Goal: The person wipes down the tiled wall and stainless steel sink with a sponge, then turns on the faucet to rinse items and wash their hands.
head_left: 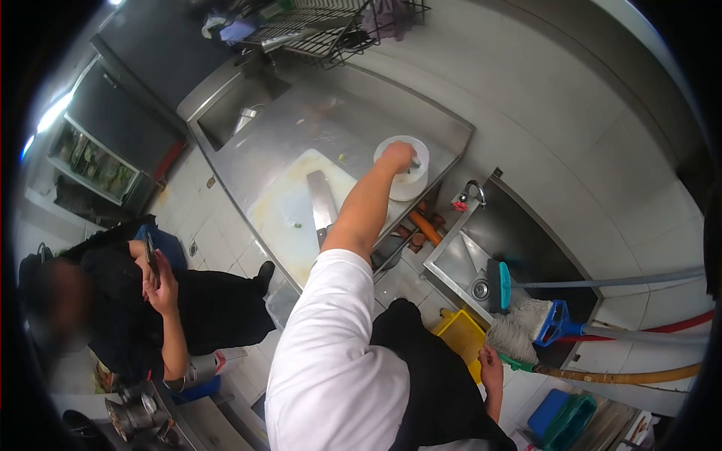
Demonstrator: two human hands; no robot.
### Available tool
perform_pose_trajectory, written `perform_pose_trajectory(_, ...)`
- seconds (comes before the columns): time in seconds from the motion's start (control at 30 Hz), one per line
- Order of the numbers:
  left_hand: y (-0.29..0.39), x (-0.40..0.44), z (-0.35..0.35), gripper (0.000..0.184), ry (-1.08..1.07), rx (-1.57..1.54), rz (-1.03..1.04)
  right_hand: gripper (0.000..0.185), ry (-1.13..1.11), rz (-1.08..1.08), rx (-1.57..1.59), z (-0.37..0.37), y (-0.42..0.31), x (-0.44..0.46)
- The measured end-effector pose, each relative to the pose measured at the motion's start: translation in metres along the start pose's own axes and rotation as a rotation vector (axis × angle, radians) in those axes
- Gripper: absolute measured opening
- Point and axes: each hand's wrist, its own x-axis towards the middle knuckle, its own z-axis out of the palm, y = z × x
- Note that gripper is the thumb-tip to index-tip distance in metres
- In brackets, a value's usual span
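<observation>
My left hand (399, 157) reaches over the rim of a round white tub (410, 188) at the right end of the steel counter. Its fingers are bent together down inside the tub, around something small and greyish that I cannot make out. Left of that arm, a wide-bladed cleaver (321, 197) lies on a white cutting board (282, 199), its dark handle partly behind my forearm. My right hand (490, 367) hangs low at my side near the mop heads, fingers loosely curled and apparently holding nothing.
A steel sink (470, 263) with a tap stands right of the counter (301, 124). Mops (513, 331) and a teal-edged brush (499, 286) lean across it, above a yellow bucket (460, 338). At left, a person in black (203, 308) holds up a phone (151, 252). A wire rack (323, 34) hangs behind.
</observation>
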Motion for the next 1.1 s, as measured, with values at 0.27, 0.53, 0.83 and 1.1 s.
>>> perform_pose_trajectory(0.27,-0.024,0.023,0.055,0.041,-0.367,0.091,0.092,0.043,0.116,0.075,-0.053,0.002,-0.003,-0.027)
perform_pose_trajectory(0.53,-0.032,0.034,0.061,0.052,-0.374,0.079,0.093,0.047,0.256,0.074,-0.043,0.0,0.002,-0.046)
perform_pose_trajectory(0.83,0.171,0.006,-0.183,0.044,0.169,0.01,0.429,0.045,0.395,0.147,0.107,0.011,0.037,-0.082)
perform_pose_trajectory(1.1,0.43,0.044,-0.197,0.053,0.971,0.341,1.28,0.04,0.454,0.297,0.332,0.028,0.053,-0.103)
